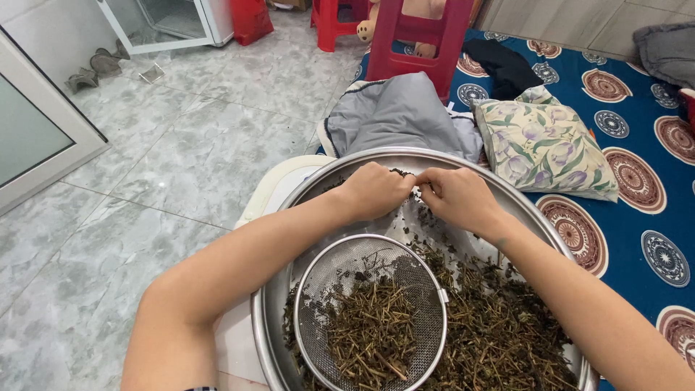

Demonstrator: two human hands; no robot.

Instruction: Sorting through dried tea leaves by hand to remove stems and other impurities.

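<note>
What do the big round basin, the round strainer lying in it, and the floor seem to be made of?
The big round silver basin looks like stainless steel: a bright, seamless rim with a dull sheen. The round strainer appears to be fine wire mesh in a polished metal hoop. The pale grey floor seems to be glossy marble-patterned tile, given its veining and straight joints.

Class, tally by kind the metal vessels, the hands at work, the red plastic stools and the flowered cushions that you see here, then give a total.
Metal vessels: 2, the large basin and the mesh sieve inside it
Hands: 2, left hand and right hand, both pinching dried stems
Red plastic stools: 2
Flowered cushions: 1
Total: 7
</note>
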